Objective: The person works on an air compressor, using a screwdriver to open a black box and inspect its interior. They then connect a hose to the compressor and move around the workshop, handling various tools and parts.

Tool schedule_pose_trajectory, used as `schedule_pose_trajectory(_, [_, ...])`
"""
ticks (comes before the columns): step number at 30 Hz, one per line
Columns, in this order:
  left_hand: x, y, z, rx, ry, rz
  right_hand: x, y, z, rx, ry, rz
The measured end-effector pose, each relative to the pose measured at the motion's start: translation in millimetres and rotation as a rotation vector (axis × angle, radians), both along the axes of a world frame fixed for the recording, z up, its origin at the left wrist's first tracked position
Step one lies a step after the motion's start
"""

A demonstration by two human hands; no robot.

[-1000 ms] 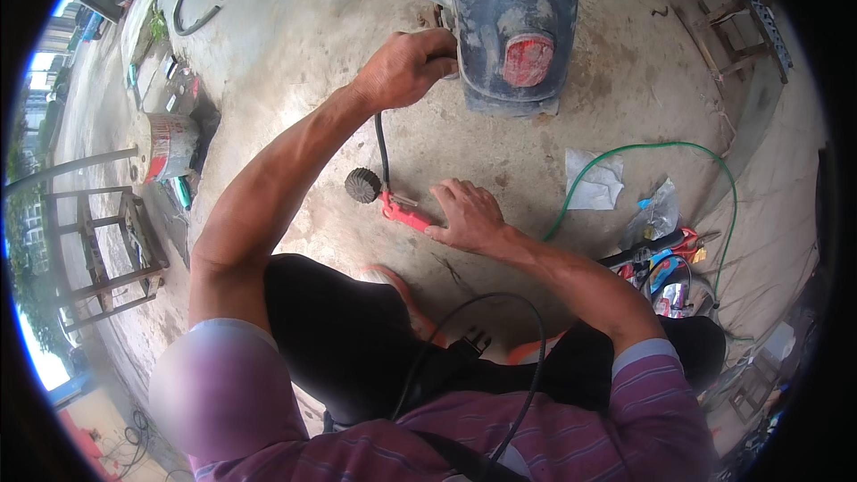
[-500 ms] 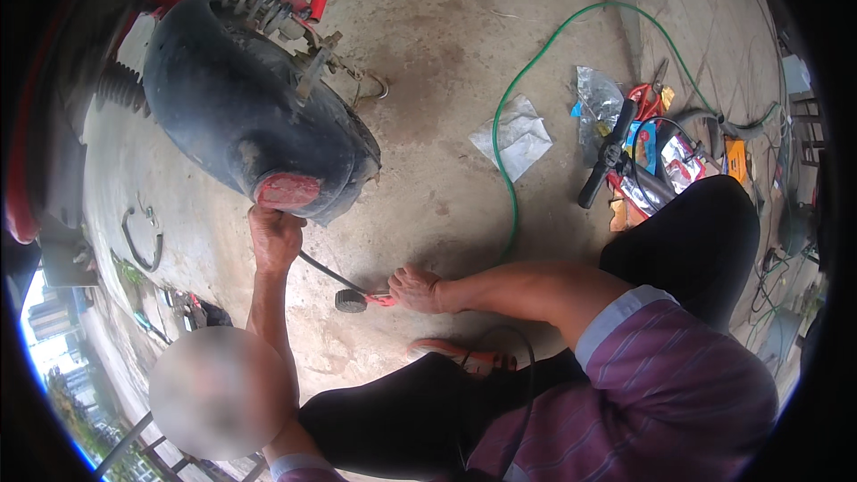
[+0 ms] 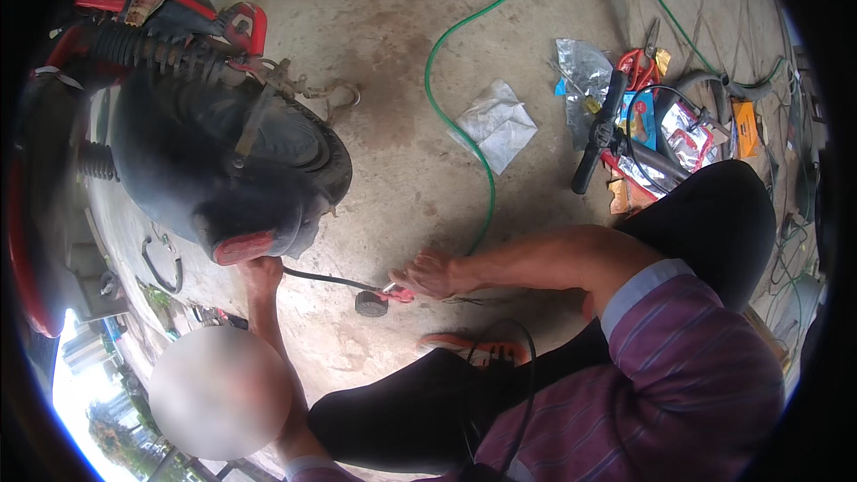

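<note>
Down beside the red reflector of the black mudguard, my left hand is closed round the end of a thin black hose. Its fingertips are partly hidden by the mudguard. The hose runs right to a tyre inflator with a round black gauge and a red handle. My right hand grips that handle, a little above the concrete floor. A green air hose comes down from the far right toward my right hand. The mudguard partly covers a dirty tyre.
A crumpled paper sheet lies beyond my right hand. To its right are a hand pump, red-handled scissors and opened packets. The red machine's coil shock absorber stands at far left. My orange shoe is near.
The view has shifted, showing more of the tyre and the machine's far side. Both hands keep their holds. Hose and gauge sit slightly farther right in the view, and the black hose lies flatter.
</note>
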State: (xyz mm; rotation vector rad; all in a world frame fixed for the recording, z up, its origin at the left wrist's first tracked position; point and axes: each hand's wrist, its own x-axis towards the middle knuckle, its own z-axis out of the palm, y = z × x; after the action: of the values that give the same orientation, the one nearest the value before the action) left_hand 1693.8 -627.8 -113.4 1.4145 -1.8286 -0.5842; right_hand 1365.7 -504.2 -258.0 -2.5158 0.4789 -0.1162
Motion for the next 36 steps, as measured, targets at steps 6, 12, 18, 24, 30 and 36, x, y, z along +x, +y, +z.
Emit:
schedule_pose_trajectory(6, [66.5,1.7,-26.4,0.125,-0.100,-0.109,4.2,-3.5,2.6,-0.035,-0.019,-0.068])
schedule_pose_trajectory(12, [-15.6,-3.1,16.9,-0.237,-0.388,-0.084,5.1,-15.7,12.3,0.133,0.032,-0.060])
schedule_pose_trajectory(18, [-20.9,-3.0,16.6,-0.160,-0.268,-0.054,0.8,-19.7,10.3,0.170,-0.090,-0.074])
schedule_pose_trajectory(24, [-0.8,-2.3,-0.9,-0.104,-0.195,-0.047,3.7,-23.7,12.9,0.185,-0.030,0.004])
schedule_pose_trajectory(30, [-12.8,-0.8,11.7,-0.045,-0.144,0.004,3.3,-22.8,12.8,0.074,-0.047,0.003])
schedule_pose_trajectory(36, [-17.8,-3.1,16.4,-0.075,-0.252,-0.013,2.3,-27.9,12.1,0.113,-0.001,0.044])
